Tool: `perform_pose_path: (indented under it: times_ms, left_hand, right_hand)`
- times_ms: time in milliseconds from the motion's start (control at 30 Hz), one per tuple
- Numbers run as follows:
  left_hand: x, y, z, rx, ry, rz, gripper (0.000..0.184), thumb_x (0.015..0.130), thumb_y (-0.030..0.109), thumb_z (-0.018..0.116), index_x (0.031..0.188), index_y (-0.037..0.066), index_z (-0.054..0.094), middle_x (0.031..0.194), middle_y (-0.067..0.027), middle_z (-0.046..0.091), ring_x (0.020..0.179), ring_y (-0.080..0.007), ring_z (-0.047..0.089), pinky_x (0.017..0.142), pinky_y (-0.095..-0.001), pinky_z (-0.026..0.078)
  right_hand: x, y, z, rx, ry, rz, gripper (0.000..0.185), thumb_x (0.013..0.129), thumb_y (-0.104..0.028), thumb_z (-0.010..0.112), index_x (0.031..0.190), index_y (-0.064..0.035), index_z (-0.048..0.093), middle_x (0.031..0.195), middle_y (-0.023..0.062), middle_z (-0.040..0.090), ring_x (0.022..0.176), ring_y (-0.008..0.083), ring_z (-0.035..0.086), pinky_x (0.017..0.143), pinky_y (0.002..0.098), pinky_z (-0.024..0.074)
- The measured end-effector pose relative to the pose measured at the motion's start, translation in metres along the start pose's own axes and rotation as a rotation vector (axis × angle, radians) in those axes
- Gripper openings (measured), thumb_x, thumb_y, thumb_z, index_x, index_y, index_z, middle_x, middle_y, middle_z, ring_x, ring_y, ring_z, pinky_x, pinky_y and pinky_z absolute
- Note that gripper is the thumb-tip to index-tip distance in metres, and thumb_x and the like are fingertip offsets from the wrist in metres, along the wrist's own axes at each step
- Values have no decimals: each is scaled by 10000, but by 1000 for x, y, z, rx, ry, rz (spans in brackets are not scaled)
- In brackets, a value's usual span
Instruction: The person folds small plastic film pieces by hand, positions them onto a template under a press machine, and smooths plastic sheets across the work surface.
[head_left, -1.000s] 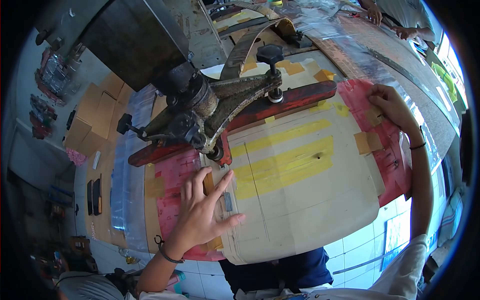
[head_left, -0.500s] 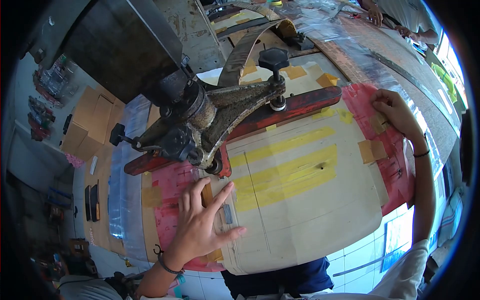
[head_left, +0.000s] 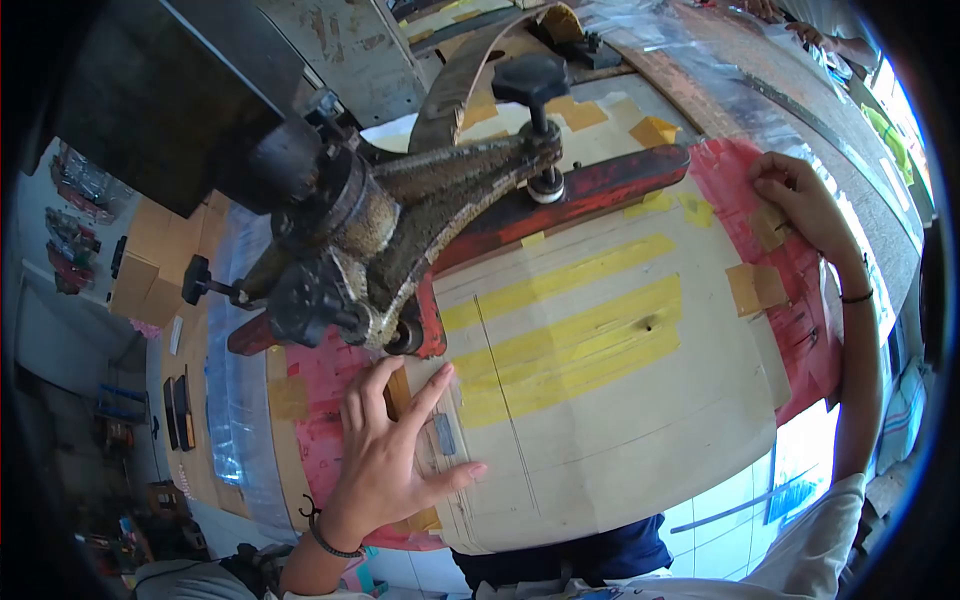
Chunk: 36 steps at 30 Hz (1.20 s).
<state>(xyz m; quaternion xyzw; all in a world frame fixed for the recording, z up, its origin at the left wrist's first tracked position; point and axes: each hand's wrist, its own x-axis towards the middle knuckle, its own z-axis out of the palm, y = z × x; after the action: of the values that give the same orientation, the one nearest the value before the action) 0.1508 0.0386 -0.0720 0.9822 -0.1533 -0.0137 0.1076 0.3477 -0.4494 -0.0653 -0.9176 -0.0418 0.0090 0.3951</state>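
Observation:
My left hand lies with fingers spread on the left side of a cream sheet marked with yellow tape strips and pencil lines. Its index fingertip is just below the red L-shaped end of a clamp bar. My right hand has its fingers curled at the upper right edge of the red board under the sheet, thumb on top. A heavy metal press head with black knobs stands over the sheet. Its long red bar crosses the sheet's far side.
A small grey piece lies beside my left hand. Brown tape patches stick to the red board. Cardboard boxes and black strips are at the left. Another person's hand shows at the top right.
The camera view has shifted slightly, so the press head appears larger and farther left. Both hands keep about the same places on the board. The other person's hands appear higher in view.

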Motion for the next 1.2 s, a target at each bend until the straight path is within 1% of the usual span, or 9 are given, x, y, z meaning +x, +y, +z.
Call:
perform_pose_path:
  times_ms: [167, 267, 367, 467, 667, 867, 967, 1067, 1200]
  left_hand:
    - [1, -1, 0, -27, 18, 1, 1010, 723, 717, 769, 1514, 140, 521, 1485, -251, 329, 1345, -451, 333, 1135, -586, 278]
    - [1, -3, 1, -40, 50, 22, 940, 765, 681, 763, 1518, 171, 525, 1464, -263, 354, 1309, -454, 367, 1115, -575, 303]
    - [0, -1, 2, -54, 70, 15, 926, 768, 658, 773, 1518, 174, 526, 1506, -254, 345, 1312, -449, 369, 1124, -570, 301]
    - [1, -1, 3, -33, 114, 63, 914, 783, 624, 774, 1513, 135, 523, 1560, -239, 371, 1356, -446, 371, 1135, -565, 296]
    - [5, -3, 3, 31, 79, 169, 916, 822, 587, 748, 1498, 21, 497, 1604, -191, 413, 1450, -420, 354, 1162, -559, 271]
    - [4, 2, 0, 74, 67, 152, 913, 873, 599, 683, 1537, 21, 441, 1632, -189, 365, 1459, -422, 334, 1176, -570, 242]
    - [3, -3, 1, -41, 46, 149, 882, 908, 574, 657, 1553, 23, 414, 1644, -189, 340, 1468, -430, 317, 1190, -581, 224]
    - [2, -6, -2, -26, 32, 215, 849, 926, 552, 647, 1552, 26, 416, 1648, -185, 333, 1478, -429, 302, 1206, -581, 203]
    - [5, -1, -3, -16, -3, 220, 871, 904, 558, 670, 1551, 31, 419, 1648, -176, 337, 1484, -428, 297, 1211, -583, 194]
  right_hand:
    - [-2, -1, 2, -33, 31, -52, 147, 940, -133, 630, 1029, -25, 676, 976, 7, 671, 925, 92, 584, 857, 261, 467]
    - [-1, -2, 1, -31, 22, -44, 150, 944, -136, 626, 1030, -24, 674, 991, 12, 671, 928, 95, 587, 867, 263, 468]
    - [0, 0, 2, 16, 15, -35, 154, 946, -132, 623, 1041, -21, 673, 995, 13, 671, 919, 90, 585, 861, 256, 467]
    - [3, 6, 1, 16, 4, -84, 158, 951, -122, 617, 1051, -12, 670, 985, 10, 670, 909, 78, 582, 845, 247, 468]
    - [9, 16, -1, -73, 24, -135, 161, 959, -119, 613, 1058, -6, 671, 938, 3, 658, 891, 63, 581, 821, 241, 469]
    - [9, 19, 3, -15, 32, -122, 169, 963, -145, 626, 1060, -17, 678, 894, -7, 650, 830, 64, 584, 774, 246, 480]
    - [9, 20, 5, -32, 47, -182, 181, 962, -152, 630, 1067, -14, 681, 883, -1, 654, 815, 70, 589, 762, 254, 488]
    - [6, 12, 5, -50, 46, -112, 201, 960, -164, 632, 1077, -8, 684, 877, 13, 660, 812, 80, 597, 765, 262, 493]
    - [3, 9, 7, -58, 80, -145, 213, 958, -173, 632, 1064, 1, 690, 871, 27, 661, 811, 91, 602, 770, 268, 497]
